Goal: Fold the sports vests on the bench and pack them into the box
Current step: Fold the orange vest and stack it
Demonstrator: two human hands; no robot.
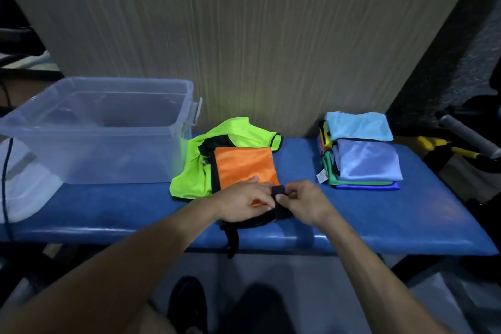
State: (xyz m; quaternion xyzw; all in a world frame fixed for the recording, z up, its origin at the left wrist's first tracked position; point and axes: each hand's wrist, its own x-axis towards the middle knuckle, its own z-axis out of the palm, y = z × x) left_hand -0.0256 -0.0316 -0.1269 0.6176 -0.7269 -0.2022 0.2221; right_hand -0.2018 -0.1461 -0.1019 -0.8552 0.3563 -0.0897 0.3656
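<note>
Orange vest (244, 165) at frame centre on blue bench (379, 214); black strap (278, 190) pinched by right hand (306, 202); left hand (244, 202) fingers flat, pressing vest.

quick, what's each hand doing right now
Left hand: open, fingers pressing flat on the orange vest.
Right hand: pinching the vest's black strap.
</note>
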